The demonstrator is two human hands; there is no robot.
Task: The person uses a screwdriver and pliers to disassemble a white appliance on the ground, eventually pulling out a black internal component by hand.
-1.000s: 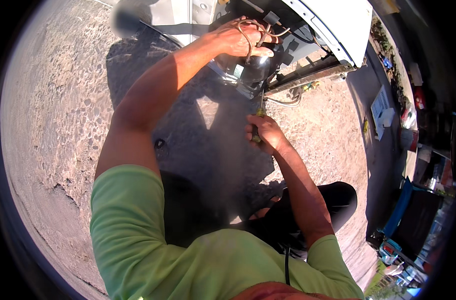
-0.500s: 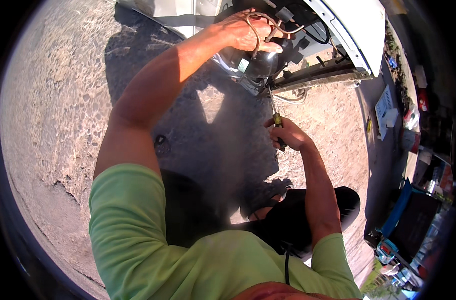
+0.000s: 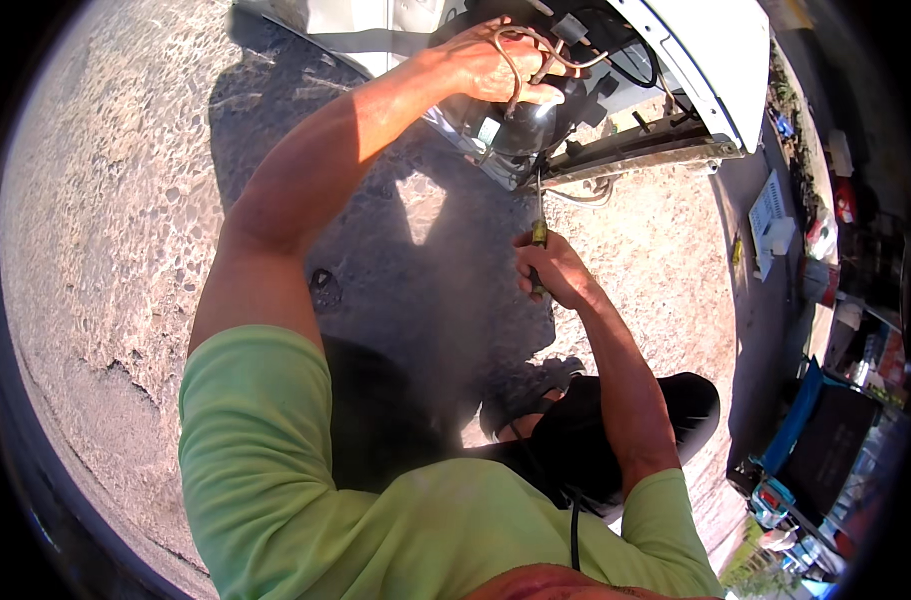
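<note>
from my remote station i record the following. the screwdriver [image 3: 540, 236] is in the right hand [image 3: 556, 270], its shank directed away from the body toward the base of the black dome-shaped housing [image 3: 524, 133]. the right fingers are curled and pressed closed about the yellow-and-dark handle. the tip falls in dark clutter; i cannot tell whether it is engaged. the left hand [image 3: 496, 70] lies over the top of the housing, thumb set apart; i cannot tell whether its fingers grip anything. a thin bent tube [image 3: 517, 85] crosses that hand.

handling, in my judgement: the screwdriver is light and stiff, best held round the handle, clear of the shank; a sweaty palm could slip. the housing appears heavy, rigid and smooth, better steadied from above with a broad palm. i rate the tube as the fragile item, liable to kink, and would not pull on it.
</note>
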